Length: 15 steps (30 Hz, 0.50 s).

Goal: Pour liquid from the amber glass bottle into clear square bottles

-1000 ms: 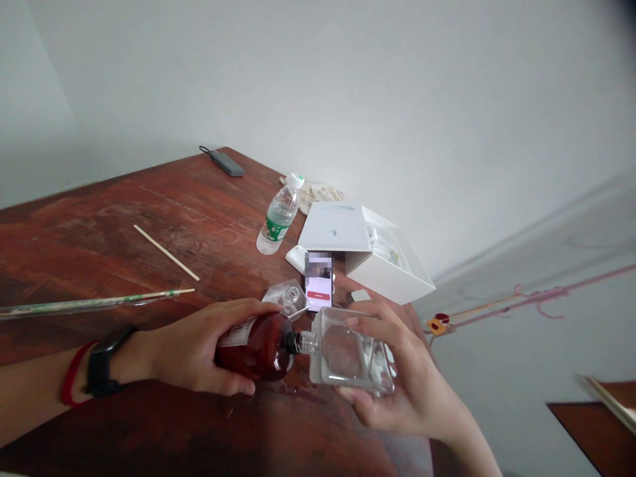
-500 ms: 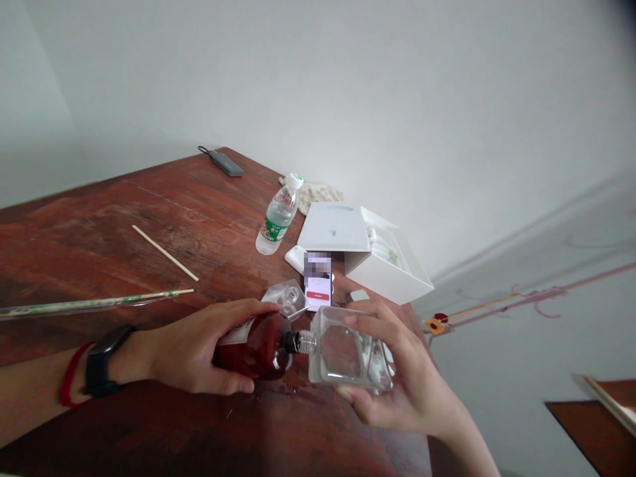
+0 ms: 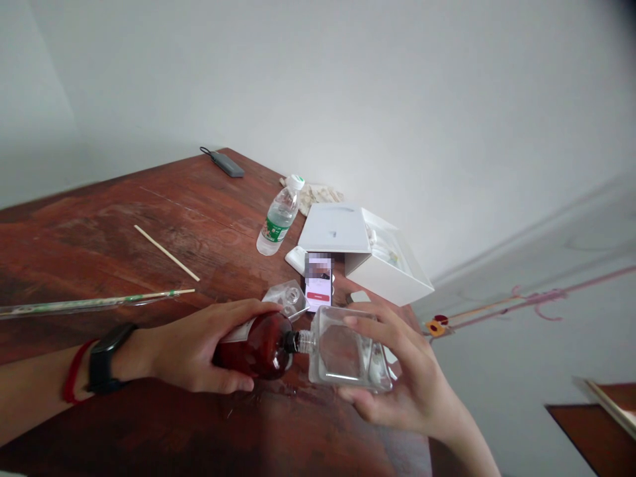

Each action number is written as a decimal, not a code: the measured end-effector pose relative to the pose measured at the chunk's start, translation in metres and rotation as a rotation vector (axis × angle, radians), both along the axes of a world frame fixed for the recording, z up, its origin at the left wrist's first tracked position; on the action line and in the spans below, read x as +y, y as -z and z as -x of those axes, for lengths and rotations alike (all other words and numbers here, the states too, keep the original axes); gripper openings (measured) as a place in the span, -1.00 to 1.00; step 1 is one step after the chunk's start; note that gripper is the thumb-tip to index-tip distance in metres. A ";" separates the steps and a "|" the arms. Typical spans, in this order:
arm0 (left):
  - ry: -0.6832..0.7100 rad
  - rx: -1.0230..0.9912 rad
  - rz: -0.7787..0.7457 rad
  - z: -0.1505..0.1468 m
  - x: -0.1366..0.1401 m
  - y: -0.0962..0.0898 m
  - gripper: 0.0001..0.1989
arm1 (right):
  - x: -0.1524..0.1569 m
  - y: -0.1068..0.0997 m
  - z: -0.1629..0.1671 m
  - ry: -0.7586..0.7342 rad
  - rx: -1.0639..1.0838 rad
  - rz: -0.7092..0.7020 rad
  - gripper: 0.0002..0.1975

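My left hand (image 3: 199,351) is wrapped around a dark red-brown bottle (image 3: 265,348) with a pale label, tilted over on its side with its black neck pointing right. In my right hand (image 3: 402,371) is a clear square bottle (image 3: 342,351), also on its side, its threaded neck pointing left. The two mouths meet between my hands; whether liquid passes between them I cannot tell. Just beyond the red-brown bottle lies a clear square plastic piece (image 3: 285,296) with a round opening. Wet-looking patches show on the table (image 3: 209,430) below the bottles.
A phone (image 3: 318,285) with its screen lit lies beyond my hands, beside an open white box (image 3: 332,228). A water bottle (image 3: 278,218) stands left of the box. One bare chopstick (image 3: 166,253) and wrapped chopsticks (image 3: 99,303) lie at left. A grey device (image 3: 226,163) sits at the far corner.
Almost nothing differs. Both hands keep the bottles mouth to mouth in the same place, and the view has shifted very slightly.
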<state>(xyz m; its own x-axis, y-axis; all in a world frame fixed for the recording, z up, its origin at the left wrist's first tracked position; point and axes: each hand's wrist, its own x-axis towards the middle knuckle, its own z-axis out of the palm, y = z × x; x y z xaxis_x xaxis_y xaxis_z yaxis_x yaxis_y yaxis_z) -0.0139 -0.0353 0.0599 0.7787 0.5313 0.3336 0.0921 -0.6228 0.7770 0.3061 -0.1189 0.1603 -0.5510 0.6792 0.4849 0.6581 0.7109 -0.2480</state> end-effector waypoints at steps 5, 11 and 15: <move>0.001 0.012 -0.002 0.000 0.000 0.000 -0.06 | 0.000 -0.004 -0.001 -0.025 -0.009 0.016 -0.33; 0.010 0.003 -0.011 0.000 0.001 0.000 -0.08 | -0.001 -0.009 0.000 -0.047 -0.036 0.042 -0.32; 0.016 0.002 -0.006 0.000 0.001 -0.001 -0.08 | -0.002 -0.007 -0.001 -0.024 -0.042 0.025 -0.34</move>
